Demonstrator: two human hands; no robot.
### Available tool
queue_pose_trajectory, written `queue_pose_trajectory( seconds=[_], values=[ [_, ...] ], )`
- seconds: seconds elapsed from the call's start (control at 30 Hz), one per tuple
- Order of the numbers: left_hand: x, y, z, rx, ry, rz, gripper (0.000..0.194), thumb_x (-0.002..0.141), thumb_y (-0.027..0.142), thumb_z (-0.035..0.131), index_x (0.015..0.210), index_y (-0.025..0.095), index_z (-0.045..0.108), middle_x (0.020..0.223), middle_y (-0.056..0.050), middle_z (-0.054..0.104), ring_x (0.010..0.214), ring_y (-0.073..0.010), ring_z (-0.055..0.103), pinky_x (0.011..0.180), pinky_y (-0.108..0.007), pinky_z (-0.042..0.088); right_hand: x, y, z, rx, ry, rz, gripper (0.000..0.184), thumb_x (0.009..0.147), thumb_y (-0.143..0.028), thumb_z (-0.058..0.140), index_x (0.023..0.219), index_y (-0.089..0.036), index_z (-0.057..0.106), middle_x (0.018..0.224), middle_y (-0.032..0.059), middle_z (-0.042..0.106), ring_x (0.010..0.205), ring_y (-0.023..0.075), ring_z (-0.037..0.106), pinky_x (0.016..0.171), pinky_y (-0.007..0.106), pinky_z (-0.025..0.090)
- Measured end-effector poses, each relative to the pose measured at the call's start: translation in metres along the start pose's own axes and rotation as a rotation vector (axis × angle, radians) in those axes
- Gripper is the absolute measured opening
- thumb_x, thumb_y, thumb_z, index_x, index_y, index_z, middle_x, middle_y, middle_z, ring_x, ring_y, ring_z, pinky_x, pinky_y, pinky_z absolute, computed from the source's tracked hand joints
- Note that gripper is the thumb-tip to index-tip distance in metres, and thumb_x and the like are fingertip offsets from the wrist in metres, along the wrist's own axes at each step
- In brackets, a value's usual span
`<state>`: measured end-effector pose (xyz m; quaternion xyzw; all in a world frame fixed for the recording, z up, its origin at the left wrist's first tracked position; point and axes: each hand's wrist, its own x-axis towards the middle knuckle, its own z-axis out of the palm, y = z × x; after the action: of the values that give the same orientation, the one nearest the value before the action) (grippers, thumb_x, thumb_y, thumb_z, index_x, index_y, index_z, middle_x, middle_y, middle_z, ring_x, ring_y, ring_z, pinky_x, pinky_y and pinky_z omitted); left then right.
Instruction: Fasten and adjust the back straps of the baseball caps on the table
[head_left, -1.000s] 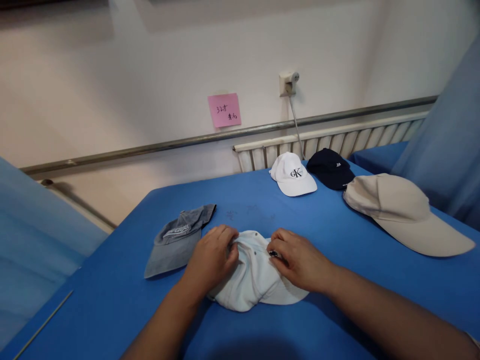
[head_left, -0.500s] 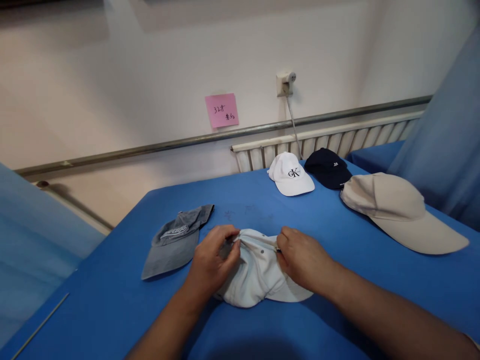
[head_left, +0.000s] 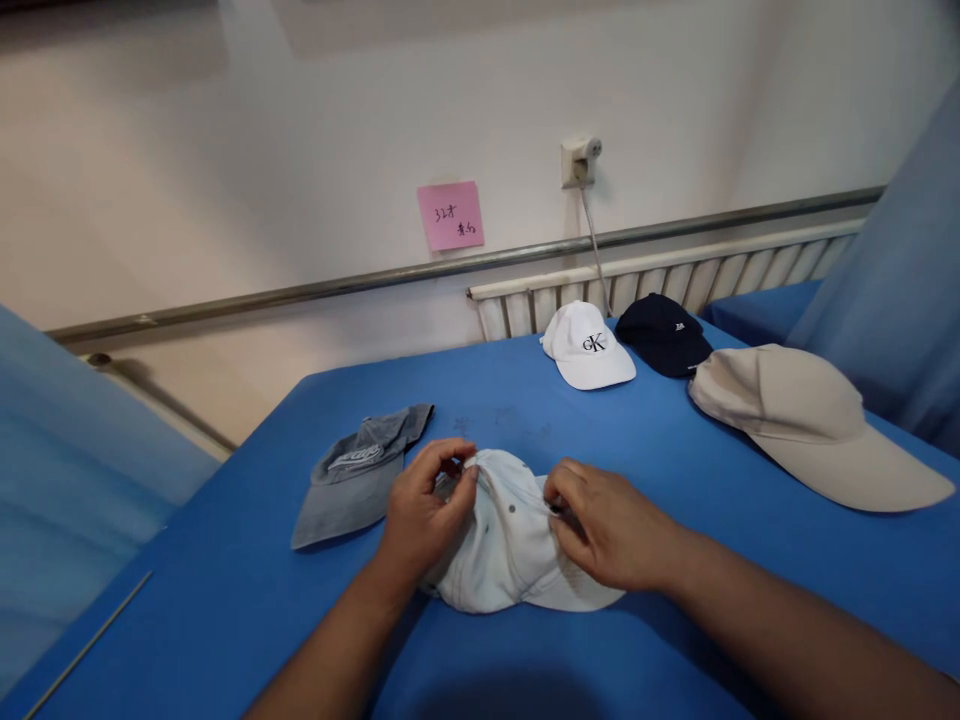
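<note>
A pale, whitish baseball cap (head_left: 495, 560) lies on its side on the blue-covered table (head_left: 247, 620), its brim pointing right and towards me. My left hand (head_left: 427, 505) pinches the cap's edge at the left of the crown between thumb and fingers. On the right, my right hand (head_left: 604, 520) is closed with its fingertips at the cap near the brim, where a small dark bit shows between them. Just left of my left hand rests a grey cap (head_left: 349, 480) with white lettering.
At the back stand a white cap (head_left: 589, 345) with black letters and a navy cap (head_left: 664, 335). A large beige cap (head_left: 810, 420) lies to the right. Behind the table are a radiator (head_left: 675, 285), a metal rail (head_left: 315, 290) and a pink note (head_left: 451, 216). Blue curtains (head_left: 75, 480) hang at both sides.
The pale cap's crown has risen and rounded out a little between my hands. My right hand's fingers have shifted slightly. The whole view has moved a little.
</note>
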<state>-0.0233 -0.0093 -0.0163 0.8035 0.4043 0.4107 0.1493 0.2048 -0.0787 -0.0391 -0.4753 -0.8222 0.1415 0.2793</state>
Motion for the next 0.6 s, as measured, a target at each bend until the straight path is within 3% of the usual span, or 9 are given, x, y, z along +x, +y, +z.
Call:
queue_pose_trajectory(
  seconds=[0.17, 0.33, 0.4, 0.47, 0.6],
  values=[
    [-0.001, 0.0, 0.0, -0.007, 0.028, 0.031, 0.019, 0.085, 0.024, 0.06, 0.102, 0.02, 0.062, 0.098, -0.006, 0.065, 0.077, -0.0143, 0.063, 0.074, -0.03, 0.053, 0.002, 0.003, 0.007, -0.05, 0.001, -0.015, 0.009, 0.083, -0.013, 0.049, 0.089, -0.02, 0.051, 0.082, 0.0031, 0.056, 0.076, 0.0178, 0.052, 0.067, 0.03, 0.038],
    [0.002, 0.003, -0.01, 0.129, 0.081, 0.016, 0.015, 0.084, 0.028, 0.059, 0.095, 0.019, 0.061, 0.088, -0.003, 0.066, 0.071, -0.014, 0.06, 0.069, -0.029, 0.05, 0.004, 0.01, 0.013, 0.002, 0.12, 0.16, 0.011, 0.078, -0.011, 0.05, 0.084, -0.02, 0.046, 0.077, 0.0017, 0.055, 0.068, 0.0156, 0.05, 0.062, 0.028, 0.036],
    [0.003, 0.004, -0.015, 0.211, 0.017, -0.036, 0.013, 0.084, 0.031, 0.058, 0.082, 0.019, 0.06, 0.073, 0.0, 0.063, 0.064, -0.0139, 0.058, 0.063, -0.027, 0.047, 0.004, 0.011, 0.013, 0.006, 0.139, 0.204, 0.012, 0.077, -0.011, 0.05, 0.083, -0.02, 0.046, 0.076, 0.0012, 0.055, 0.067, 0.0155, 0.05, 0.062, 0.028, 0.035],
    [0.004, 0.004, -0.018, 0.255, -0.133, -0.108, 0.02, 0.083, 0.037, 0.059, 0.073, 0.019, 0.059, 0.064, 0.001, 0.061, 0.058, -0.0141, 0.056, 0.056, -0.026, 0.043, 0.004, 0.011, 0.012, 0.0, 0.151, 0.22, 0.012, 0.076, -0.011, 0.051, 0.082, -0.02, 0.046, 0.075, 0.001, 0.054, 0.066, 0.0156, 0.05, 0.062, 0.028, 0.035],
    [0.003, 0.005, -0.011, 0.275, -0.299, -0.201, 0.024, 0.075, 0.043, 0.065, 0.078, 0.019, 0.062, 0.064, 0.001, 0.063, 0.054, -0.0151, 0.056, 0.047, -0.025, 0.037, 0.004, 0.009, 0.011, -0.003, 0.139, 0.194, 0.012, 0.076, -0.01, 0.05, 0.081, -0.02, 0.045, 0.075, 0.0009, 0.054, 0.066, 0.0153, 0.049, 0.062, 0.028, 0.035]
  ],
)
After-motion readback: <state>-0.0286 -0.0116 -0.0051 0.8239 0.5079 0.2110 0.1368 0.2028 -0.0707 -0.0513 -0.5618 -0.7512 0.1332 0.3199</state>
